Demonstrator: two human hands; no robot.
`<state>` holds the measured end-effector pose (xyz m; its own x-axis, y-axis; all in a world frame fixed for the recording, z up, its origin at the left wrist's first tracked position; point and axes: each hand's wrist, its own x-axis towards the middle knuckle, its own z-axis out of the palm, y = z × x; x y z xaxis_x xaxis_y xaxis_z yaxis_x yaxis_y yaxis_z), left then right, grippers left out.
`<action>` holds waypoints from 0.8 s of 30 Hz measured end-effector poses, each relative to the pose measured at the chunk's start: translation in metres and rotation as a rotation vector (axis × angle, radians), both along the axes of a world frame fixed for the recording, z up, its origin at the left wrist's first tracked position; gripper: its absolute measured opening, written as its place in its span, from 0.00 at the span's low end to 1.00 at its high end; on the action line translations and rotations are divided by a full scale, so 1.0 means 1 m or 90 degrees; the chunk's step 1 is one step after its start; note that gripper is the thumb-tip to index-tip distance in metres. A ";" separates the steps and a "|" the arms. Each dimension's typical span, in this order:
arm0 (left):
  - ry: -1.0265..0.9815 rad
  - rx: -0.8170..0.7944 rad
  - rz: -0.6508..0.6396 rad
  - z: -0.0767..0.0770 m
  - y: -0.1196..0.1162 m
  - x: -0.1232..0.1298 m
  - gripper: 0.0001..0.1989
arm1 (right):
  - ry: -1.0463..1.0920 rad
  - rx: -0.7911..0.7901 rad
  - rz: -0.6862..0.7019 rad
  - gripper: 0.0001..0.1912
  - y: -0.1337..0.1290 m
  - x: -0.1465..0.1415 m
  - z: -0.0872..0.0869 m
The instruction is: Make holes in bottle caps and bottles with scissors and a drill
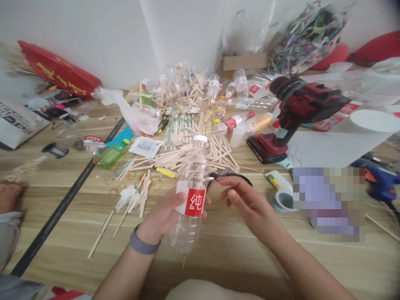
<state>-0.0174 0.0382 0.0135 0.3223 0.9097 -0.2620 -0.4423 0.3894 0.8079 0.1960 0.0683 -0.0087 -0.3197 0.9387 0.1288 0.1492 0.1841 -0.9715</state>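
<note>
Bottle of clear plastic (195, 202), white-capped and red-labelled, is clasped around its middle by the left hand (167, 216) above the wooden bench (71, 250). Beside it the right hand (246, 208) is held with thumb and bent fingers parted; black-handled scissors (215, 176) are partly covered by it. Flat pale wooden sticks (221, 152) are heaped beyond, near a red-and-black cordless drill (306, 100).

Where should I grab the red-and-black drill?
Probably around its handle, between the battery base and motor body, your right hand coming from the near side: the drill stands on its base, and the handle is narrower than both.
</note>
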 end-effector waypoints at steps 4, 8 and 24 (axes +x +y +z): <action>-0.020 -0.011 -0.037 0.001 0.000 0.003 0.27 | 0.062 -0.063 0.029 0.23 0.000 -0.010 -0.002; -0.017 -0.007 -0.053 0.001 -0.001 0.006 0.25 | 0.050 -0.044 0.047 0.17 -0.002 -0.017 -0.003; -0.018 -0.030 0.020 -0.001 -0.011 -0.017 0.27 | -0.142 -0.065 -0.015 0.24 -0.029 0.060 -0.005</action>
<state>-0.0347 0.0268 0.0126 0.3011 0.9067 -0.2955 -0.4773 0.4115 0.7764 0.2556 0.0388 -0.0139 -0.3072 0.9509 -0.0377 0.3652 0.0812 -0.9274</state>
